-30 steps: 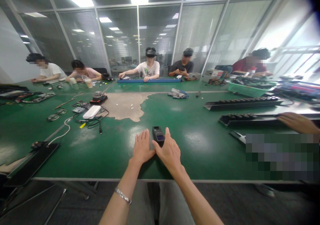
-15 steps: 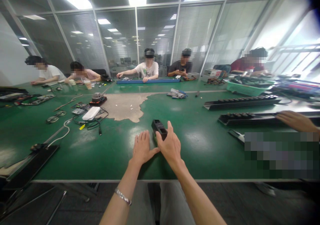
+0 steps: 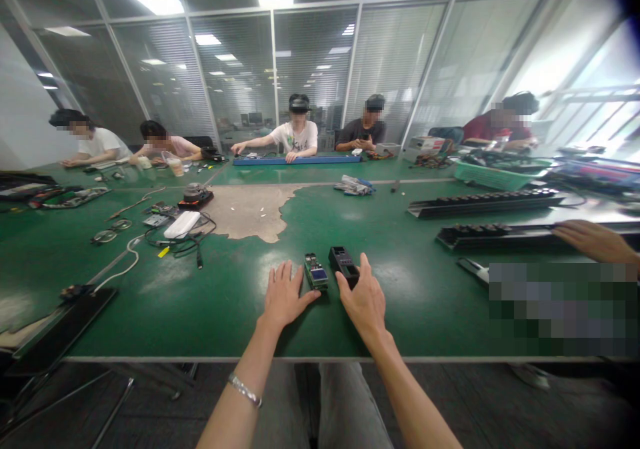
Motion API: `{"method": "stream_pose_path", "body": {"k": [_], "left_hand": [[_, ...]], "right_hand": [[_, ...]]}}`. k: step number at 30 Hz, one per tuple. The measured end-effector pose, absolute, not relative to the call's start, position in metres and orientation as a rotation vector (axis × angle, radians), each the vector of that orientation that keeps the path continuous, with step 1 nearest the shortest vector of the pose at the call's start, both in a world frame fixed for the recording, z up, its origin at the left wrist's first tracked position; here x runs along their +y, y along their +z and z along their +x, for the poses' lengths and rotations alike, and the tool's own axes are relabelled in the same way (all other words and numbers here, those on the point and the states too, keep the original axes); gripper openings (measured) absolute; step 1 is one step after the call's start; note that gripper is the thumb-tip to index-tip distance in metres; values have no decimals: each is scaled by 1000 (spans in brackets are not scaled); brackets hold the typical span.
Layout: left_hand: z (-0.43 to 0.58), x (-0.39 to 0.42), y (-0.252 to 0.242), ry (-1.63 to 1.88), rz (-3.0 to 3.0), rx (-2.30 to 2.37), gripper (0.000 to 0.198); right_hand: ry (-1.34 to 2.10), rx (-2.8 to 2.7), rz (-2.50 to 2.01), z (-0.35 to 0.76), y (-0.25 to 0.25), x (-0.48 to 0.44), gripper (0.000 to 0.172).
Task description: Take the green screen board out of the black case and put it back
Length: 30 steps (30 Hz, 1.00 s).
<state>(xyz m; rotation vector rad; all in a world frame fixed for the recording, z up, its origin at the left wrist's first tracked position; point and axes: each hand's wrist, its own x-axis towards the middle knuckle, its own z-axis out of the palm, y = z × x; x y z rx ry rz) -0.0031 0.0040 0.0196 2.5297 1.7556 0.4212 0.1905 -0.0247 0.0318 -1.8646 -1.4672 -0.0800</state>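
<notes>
A small green circuit board (image 3: 315, 273) with a dark screen lies on the table in front of me. My left hand (image 3: 285, 296) rests flat to its left, fingers spread, with the thumb at the board's near end. To the board's right is a black plastic housing (image 3: 343, 262) with rectangular openings. My right hand (image 3: 365, 302) is around the near end of this housing, thumb on the left side and fingers along the right. Its near end is partly hidden by that hand. A gap of table separates board and housing.
Left are a white power bank (image 3: 183, 225) with cables and a long black panel (image 3: 65, 329). At right lie black metal channels (image 3: 485, 204), a co-worker's hand (image 3: 595, 239) and a green basket (image 3: 493, 177). Several people sit across the green table (image 3: 215, 322).
My right hand has moved right together with the black housing. The circuit board, hardly visible before, now lies uncovered between my hands. My left hand has stayed nearly still.
</notes>
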Motion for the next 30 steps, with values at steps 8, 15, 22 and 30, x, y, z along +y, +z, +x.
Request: {"method": "stream_pose_path", "body": {"k": [8,15,22,30], "left_hand": [[-3,3,21,410,2523,1753,86],[-2,4,22,401,2518,1743,85],[-3,3,23,409,2505,1739,80],[-3,2,25,399,2494,1732,75]], "right_hand": [[-137,-1510,-1917,189,27,-29,73],[-150,-1539,-1940,190,23,-31,77],[-216,-1531,-1874,191,21,-32,80],[-162,-1547,-1942,191,20,-33,74]]}}
